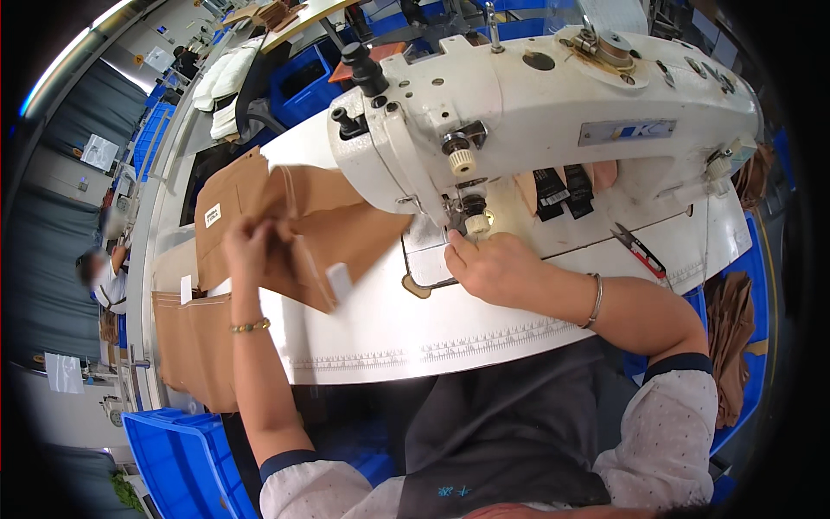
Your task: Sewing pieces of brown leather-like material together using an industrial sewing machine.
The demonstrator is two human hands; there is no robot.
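My left hand (249, 249) is closed on a brown fabric piece (346, 238), whose folds blur near the fingers. The cloth stretches from that hand toward the needle area of a white sewing machine (510, 104); a white tag (339, 281) shows on it. Close beside the presser foot, my right hand (493, 266) has its fingers curled with thumb and forefinger together. What lies between those fingertips, if anything, is too small to make out. Behind my left hand, another brown piece (229, 195) with a small white label lies at the table's left side.
More brown pieces (194, 346) hang over the left edge. Red-handled thread snips (640, 251) lie right of my right hand. Black labels (562, 192) rest under the machine arm. Blue crates (186, 458) stand lower left and at right. A person (108, 281) sits far left.
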